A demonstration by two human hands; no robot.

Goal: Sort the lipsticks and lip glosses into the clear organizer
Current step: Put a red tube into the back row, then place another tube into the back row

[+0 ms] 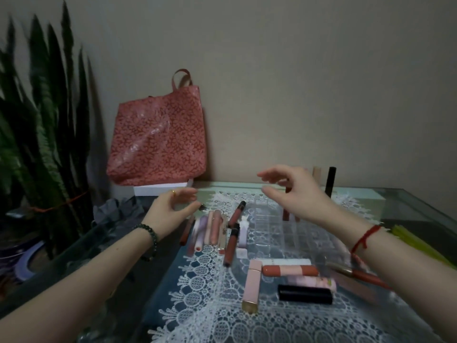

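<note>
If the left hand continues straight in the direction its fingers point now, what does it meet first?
The left hand, open and empty, points right and slightly away. Probably it meets the dark-capped lip gloss lying on the lace first, then the clear organizer. Depth is unclear, so it could pass above the tube.

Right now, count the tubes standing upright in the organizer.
3: a black one and a beige one at the back, a red one behind the right hand. More may be hidden.
</note>
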